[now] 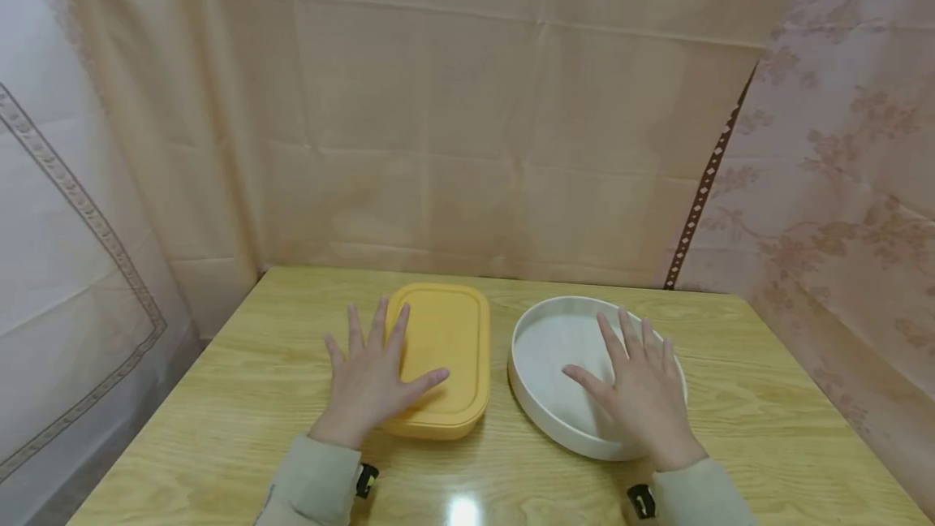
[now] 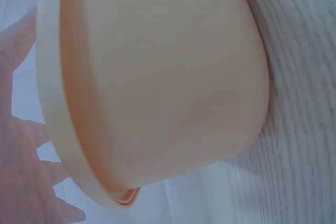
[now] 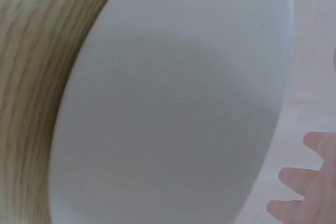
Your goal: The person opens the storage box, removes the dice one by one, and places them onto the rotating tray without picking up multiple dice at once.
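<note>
A yellow rectangular lidded box [image 1: 454, 331] stands on the table, left of centre. My left hand [image 1: 368, 380] is spread over its left side, fingers straight and thumb reaching across the lid; the left wrist view shows the box's side wall [image 2: 168, 77] close up. To the right sits a round, shallow white tray [image 1: 555, 347] with a raised rim. Over its right part my right hand [image 1: 646, 396] is spread with straight fingers, holding nothing. The tray's outer wall [image 3: 168, 103] fills most of the right wrist view, the fingers showing beyond the rim.
Both things stand on a light wood-grain table [image 1: 241, 396]. Behind it hangs a beige cloth [image 1: 475, 120], with a flower-patterned cloth [image 1: 847, 185] on the right and a white cloth [image 1: 66, 266] on the left. A bright reflection lies near the table's front.
</note>
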`<state>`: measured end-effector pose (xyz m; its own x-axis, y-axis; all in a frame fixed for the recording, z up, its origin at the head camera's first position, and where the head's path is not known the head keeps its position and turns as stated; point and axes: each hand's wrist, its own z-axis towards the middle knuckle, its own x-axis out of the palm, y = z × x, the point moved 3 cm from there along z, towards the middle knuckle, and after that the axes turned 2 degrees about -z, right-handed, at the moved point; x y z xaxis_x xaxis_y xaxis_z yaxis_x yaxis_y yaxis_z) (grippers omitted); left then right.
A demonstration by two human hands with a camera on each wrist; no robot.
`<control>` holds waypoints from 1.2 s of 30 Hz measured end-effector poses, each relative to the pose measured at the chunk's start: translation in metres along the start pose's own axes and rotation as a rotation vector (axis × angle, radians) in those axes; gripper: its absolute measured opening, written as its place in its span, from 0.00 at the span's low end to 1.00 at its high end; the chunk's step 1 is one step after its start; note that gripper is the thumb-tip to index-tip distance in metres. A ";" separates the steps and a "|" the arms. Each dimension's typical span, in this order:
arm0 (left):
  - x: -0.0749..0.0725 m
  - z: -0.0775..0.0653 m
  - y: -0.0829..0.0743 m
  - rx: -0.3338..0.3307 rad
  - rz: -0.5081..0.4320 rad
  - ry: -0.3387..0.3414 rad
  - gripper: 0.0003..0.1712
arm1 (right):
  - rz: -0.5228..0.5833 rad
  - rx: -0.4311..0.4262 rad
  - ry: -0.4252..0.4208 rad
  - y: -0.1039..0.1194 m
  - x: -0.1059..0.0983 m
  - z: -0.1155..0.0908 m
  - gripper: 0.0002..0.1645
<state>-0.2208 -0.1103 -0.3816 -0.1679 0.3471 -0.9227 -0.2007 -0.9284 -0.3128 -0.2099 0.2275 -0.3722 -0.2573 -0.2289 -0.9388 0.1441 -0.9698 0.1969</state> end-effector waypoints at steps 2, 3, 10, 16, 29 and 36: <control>-0.001 0.000 -0.001 0.010 -0.004 -0.009 0.63 | 0.012 -0.009 -0.002 0.002 -0.001 0.001 0.58; -0.001 0.000 -0.001 0.014 -0.007 -0.013 0.63 | 0.018 -0.015 -0.005 0.003 -0.002 0.001 0.57; -0.003 -0.001 -0.005 0.026 -0.020 -0.031 0.62 | 0.189 -0.032 -0.010 0.014 -0.004 0.000 0.53; -0.004 -0.005 -0.009 0.042 -0.020 -0.049 0.62 | 0.338 -0.024 0.002 0.021 -0.001 -0.005 0.50; -0.007 -0.010 -0.016 0.067 -0.016 -0.084 0.62 | 0.560 -0.017 0.002 0.041 0.006 -0.013 0.42; -0.002 -0.011 -0.027 0.121 0.008 -0.118 0.60 | 0.663 -0.023 0.018 0.049 0.007 -0.016 0.37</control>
<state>-0.2048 -0.0878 -0.3738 -0.2805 0.3597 -0.8899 -0.3122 -0.9109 -0.2697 -0.1897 0.1796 -0.3737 -0.0913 -0.7750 -0.6253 0.2868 -0.6218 0.7288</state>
